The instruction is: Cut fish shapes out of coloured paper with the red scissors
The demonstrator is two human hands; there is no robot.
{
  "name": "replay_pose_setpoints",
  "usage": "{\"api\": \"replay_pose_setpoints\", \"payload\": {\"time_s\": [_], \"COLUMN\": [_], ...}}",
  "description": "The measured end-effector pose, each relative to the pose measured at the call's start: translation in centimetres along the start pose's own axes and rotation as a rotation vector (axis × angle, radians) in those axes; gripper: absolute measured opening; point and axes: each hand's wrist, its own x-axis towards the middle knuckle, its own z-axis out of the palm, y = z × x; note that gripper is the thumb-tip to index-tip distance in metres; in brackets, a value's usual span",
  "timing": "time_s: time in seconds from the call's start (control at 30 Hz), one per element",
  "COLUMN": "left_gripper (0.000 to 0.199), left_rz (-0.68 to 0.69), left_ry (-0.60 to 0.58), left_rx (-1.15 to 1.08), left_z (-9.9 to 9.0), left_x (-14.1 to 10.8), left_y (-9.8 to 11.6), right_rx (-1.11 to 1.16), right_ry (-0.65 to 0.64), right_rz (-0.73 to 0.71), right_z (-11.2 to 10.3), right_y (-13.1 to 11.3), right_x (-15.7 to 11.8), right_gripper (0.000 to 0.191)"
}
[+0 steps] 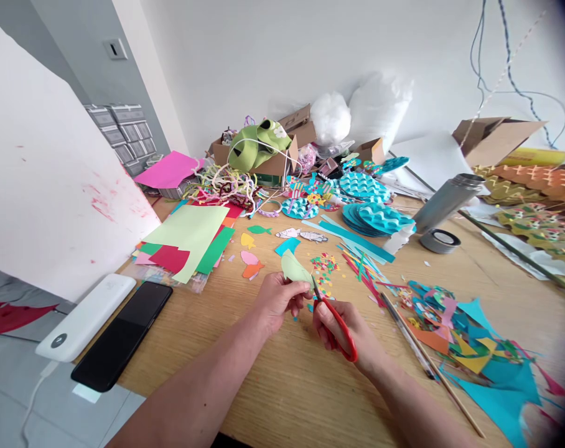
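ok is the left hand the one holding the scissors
No, the red-handled scissors are in the right hand, while the left hand holds pale green paper.

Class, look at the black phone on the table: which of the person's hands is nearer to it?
The left. The left hand, holding pale green paper, is right of the phone; the right hand, holding scissors, is farther right.

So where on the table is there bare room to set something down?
Bare wood shows between the phone and left forearm, and on to the right forearm. Crowded: the back around the green bag, the right under paper scraps.
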Motion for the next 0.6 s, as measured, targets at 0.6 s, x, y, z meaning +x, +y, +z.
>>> {"api": "replay_pose_setpoints", "payload": {"time_s": [0.6], "left_gripper": [0.022], "left_rz": [-0.017], "left_ry": [-0.061], "left_rx": [0.045], "left_z": [-0.59], "left_x": [0.20], "left_y": [0.23], "right_rx": [-0.014], "right_ry": [-0.005], "right_rz": [-0.014], "right_z": [-0.13], "right_y": [0.15], "right_x": [0.16], "right_gripper": [0.063]}}
